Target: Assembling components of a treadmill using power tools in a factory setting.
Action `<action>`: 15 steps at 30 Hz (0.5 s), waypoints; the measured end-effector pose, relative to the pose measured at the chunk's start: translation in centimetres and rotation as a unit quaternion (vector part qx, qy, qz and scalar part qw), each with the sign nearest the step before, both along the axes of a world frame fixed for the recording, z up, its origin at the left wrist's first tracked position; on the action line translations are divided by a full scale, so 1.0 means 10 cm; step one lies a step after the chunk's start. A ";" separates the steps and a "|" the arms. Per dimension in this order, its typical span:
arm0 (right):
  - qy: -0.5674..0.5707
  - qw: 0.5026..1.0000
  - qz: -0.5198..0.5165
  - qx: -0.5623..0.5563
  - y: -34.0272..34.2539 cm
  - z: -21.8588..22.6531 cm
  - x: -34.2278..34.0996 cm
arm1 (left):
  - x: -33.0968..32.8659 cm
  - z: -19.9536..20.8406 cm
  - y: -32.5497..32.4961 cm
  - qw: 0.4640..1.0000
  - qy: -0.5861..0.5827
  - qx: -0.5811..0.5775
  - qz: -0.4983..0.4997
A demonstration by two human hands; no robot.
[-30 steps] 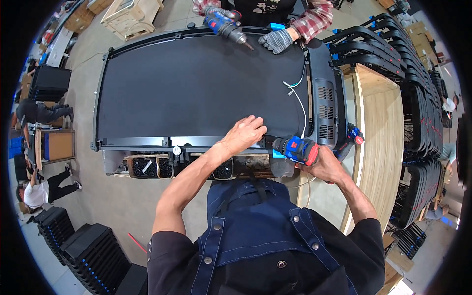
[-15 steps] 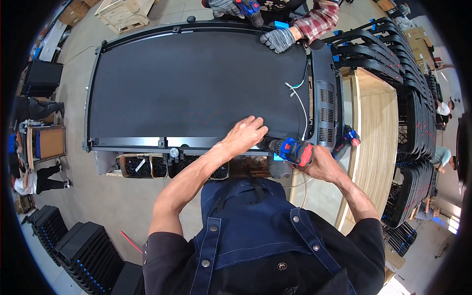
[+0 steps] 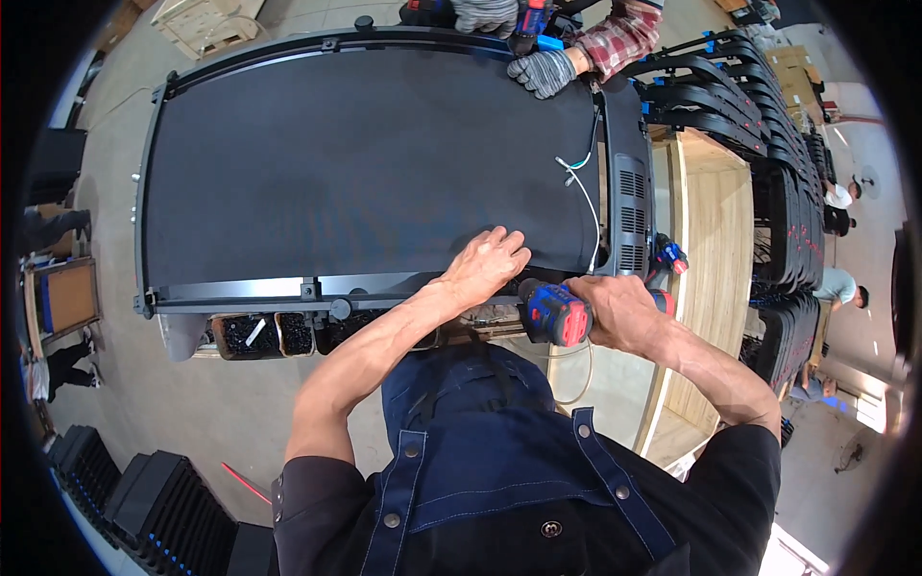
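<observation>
A treadmill deck with a black belt [image 3: 365, 163] lies in front of me. My right hand [image 3: 619, 312] is wrapped round a blue, black and red cordless drill [image 3: 555, 315], its front at the deck's near edge. My left hand [image 3: 488, 261] is closed, with curled fingers at the belt's near edge beside the side rail [image 3: 230, 291]. What its fingers hold, if anything, is hidden. Thin white and green cables [image 3: 584, 187] lie across the belt's right end, next to the black vented motor cover [image 3: 631, 202].
A gloved co-worker's hand [image 3: 543, 74] rests on the far edge; the other holds a drill [image 3: 530, 21]. Another drill [image 3: 669, 254] sits right of the motor cover. Trays of small black parts [image 3: 248, 336] stand below the near rail. A wooden crate [image 3: 715, 206] and stacked black frames [image 3: 783, 182] stand right.
My right hand and drill have shifted slightly left and down, and the drill has turned more end-on. My left hand stays at the belt edge. The co-worker's drill has moved right.
</observation>
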State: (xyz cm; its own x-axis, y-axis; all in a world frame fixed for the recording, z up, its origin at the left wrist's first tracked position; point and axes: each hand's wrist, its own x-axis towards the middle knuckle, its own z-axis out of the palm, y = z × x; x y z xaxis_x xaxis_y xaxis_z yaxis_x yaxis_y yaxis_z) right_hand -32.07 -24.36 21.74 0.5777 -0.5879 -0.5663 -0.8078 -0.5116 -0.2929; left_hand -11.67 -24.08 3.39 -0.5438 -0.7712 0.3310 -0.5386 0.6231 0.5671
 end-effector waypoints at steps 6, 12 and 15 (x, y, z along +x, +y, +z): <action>0.102 0.986 0.095 -0.088 0.38 -0.06 0.23 | 0.02 -0.05 -0.05 1.000 -0.005 -0.028 -0.008; 0.129 0.983 -0.123 -0.044 0.71 -0.13 0.46 | 0.06 -0.05 -0.05 0.999 0.004 -0.033 -0.012; 0.117 0.979 -0.149 -0.080 1.04 -0.29 0.53 | 0.06 -0.03 -0.04 1.000 0.015 -0.024 -0.012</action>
